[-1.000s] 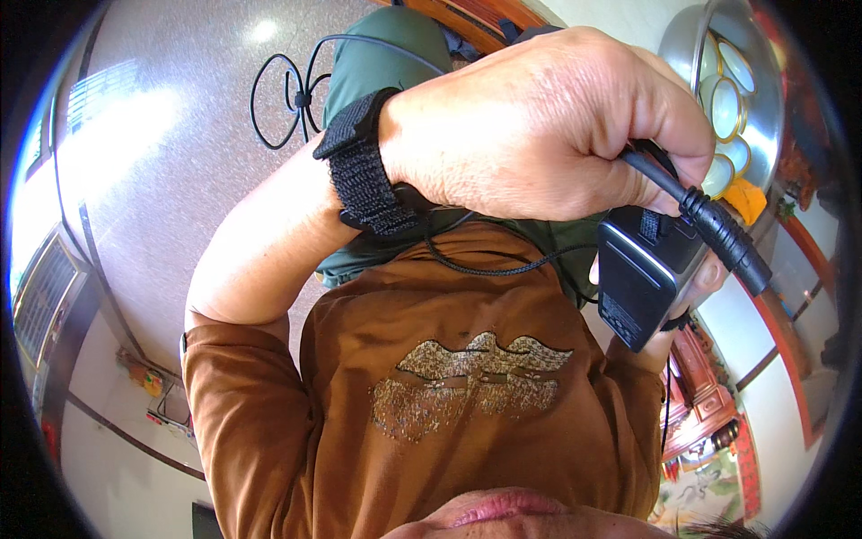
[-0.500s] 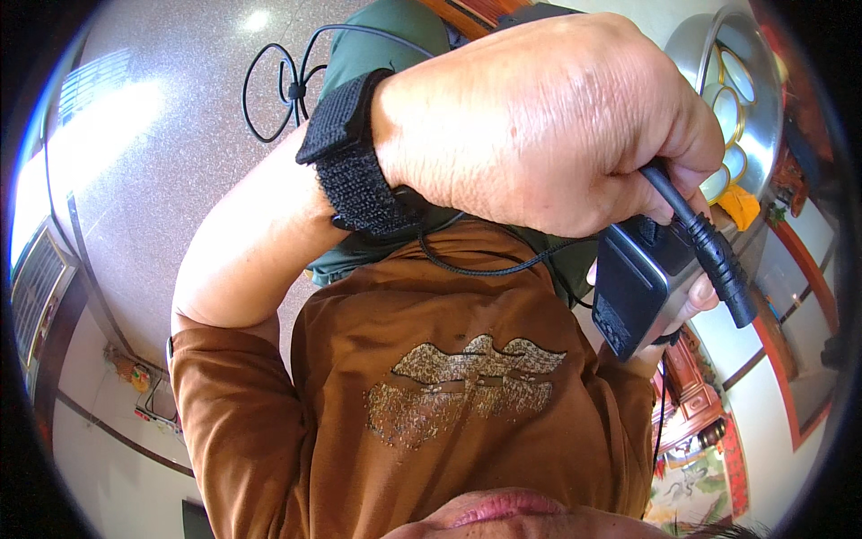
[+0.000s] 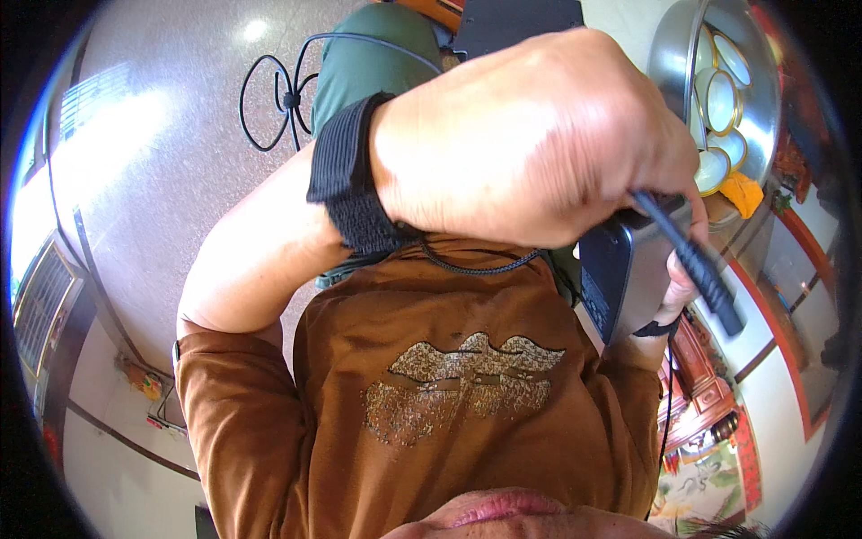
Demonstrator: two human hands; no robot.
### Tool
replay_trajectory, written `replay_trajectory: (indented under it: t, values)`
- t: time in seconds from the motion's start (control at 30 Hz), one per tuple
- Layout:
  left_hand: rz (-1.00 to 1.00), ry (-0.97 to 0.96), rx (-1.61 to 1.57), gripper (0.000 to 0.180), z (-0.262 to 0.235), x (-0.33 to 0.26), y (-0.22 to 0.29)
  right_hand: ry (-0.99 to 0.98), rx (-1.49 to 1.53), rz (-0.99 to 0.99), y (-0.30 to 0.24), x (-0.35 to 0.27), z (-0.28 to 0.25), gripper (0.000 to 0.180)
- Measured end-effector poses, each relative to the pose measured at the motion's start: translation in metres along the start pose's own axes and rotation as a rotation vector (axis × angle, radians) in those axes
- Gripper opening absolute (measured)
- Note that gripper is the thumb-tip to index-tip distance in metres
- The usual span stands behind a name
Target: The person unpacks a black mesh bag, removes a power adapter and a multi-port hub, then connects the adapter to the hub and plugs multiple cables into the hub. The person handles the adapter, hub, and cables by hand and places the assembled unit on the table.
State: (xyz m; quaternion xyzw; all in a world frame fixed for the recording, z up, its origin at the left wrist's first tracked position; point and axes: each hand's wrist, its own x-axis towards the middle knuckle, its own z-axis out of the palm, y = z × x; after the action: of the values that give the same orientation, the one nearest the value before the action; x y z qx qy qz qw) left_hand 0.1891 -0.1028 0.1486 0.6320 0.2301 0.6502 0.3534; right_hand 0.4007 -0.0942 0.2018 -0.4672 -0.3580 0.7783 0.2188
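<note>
My left hand (image 3: 539,135) crosses in front of my chest from the left, its fingers closed. A short black rod (image 3: 696,260) with a thicker, wrapped-looking end sticks out from those fingers; it is a little blurred. Just below lies a dark, box-shaped device (image 3: 620,269) with a black face and a grey metallic side. My right hand (image 3: 680,286) grips it from the far right side, and only some of its fingers show. The left hand hides the device's upper end, so whether the rod touches it cannot be made out.
Beyond the hands at the right stands a shiny metal basin (image 3: 763,90) with several gold-rimmed white cups (image 3: 721,101). An orange cloth (image 3: 743,193) hangs by it. A dark flat object (image 3: 516,22) lies at the top. Bundled black cable (image 3: 290,101) hangs beside my green-trousered leg (image 3: 368,67).
Both hands have shifted slightly left, carrying the device and the rod along. The rod's thick end is a bit more to the left, and more of the dark flat object shows.
</note>
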Motion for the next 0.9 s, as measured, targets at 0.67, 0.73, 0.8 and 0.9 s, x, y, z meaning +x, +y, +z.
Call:
replay_trajectory:
  t: [0.67, 0.73, 0.8, 0.9]
  values:
    - [-0.129, -0.048, -0.079, 0.008, -0.010, -0.006, -0.001, -0.109, -0.333, -0.065, 0.004, 0.008, -0.014, 0.112]
    - [-0.098, -0.041, -0.067, 0.008, -0.009, -0.005, -0.001, -0.114, -0.323, -0.075, 0.005, 0.006, -0.016, 0.112]
    - [-0.103, -0.037, -0.059, 0.008, -0.008, -0.005, -0.001, -0.046, -0.417, -0.095, 0.003, -0.001, -0.015, 0.112]
    - [-0.142, -0.037, -0.027, 0.010, -0.006, -0.007, -0.001, 0.005, -0.387, -0.131, 0.003, 0.000, -0.014, 0.108]
